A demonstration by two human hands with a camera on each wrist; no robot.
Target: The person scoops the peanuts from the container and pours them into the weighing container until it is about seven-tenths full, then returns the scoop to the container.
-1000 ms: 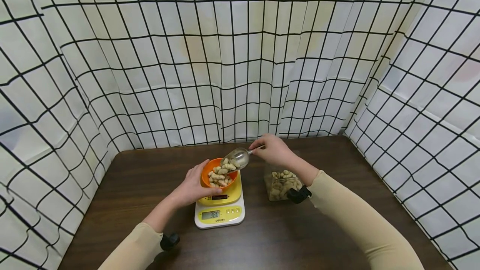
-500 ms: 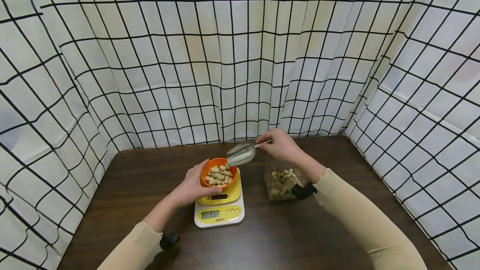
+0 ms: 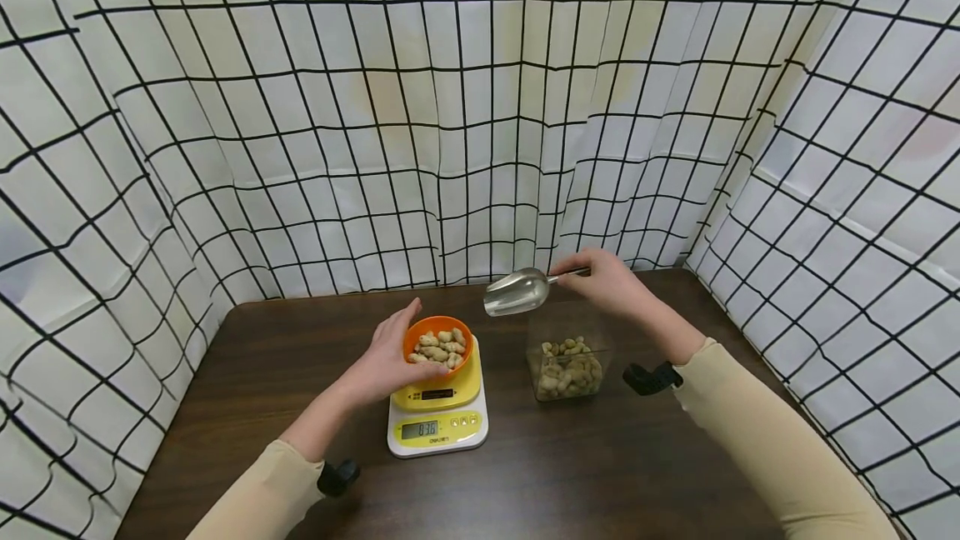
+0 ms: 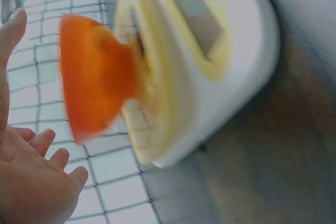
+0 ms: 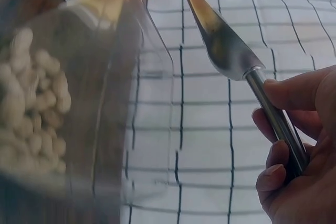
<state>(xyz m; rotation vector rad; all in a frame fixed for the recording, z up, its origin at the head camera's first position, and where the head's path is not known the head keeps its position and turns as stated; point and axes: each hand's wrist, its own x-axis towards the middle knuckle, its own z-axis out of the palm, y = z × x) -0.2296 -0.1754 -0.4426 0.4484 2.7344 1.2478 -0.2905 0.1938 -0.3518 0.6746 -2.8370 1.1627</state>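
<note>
My right hand [image 3: 611,283] grips the handle of a metal scoop [image 3: 517,292], raised behind the clear container; its bowl shows no peanuts in the head view. In the right wrist view the fingers wrap round the scoop's handle [image 5: 275,116]. An orange bowl [image 4: 97,77] of peanuts [image 3: 438,347] stands on a yellow and white kitchen scale [image 3: 474,433]. My left hand [image 3: 386,361] is spread beside the bowl, thumb and fingers apart. A gap shows between that hand [image 4: 39,182] and the bowl in the left wrist view. The scale's display [image 3: 419,429] seems to read 83.6.
A clear square container [image 3: 570,365] partly filled with peanuts [image 5: 37,108] stands right of the scale. The dark wooden table [image 3: 285,357] is bordered by white curtains [image 3: 480,132] with black grid lines. Both wrists wear black straps.
Peanuts have slid from the scoop into the bowl. The right hand has moved right and away with the scoop. The left hand has loosened from the bowl. The display number has changed.
</note>
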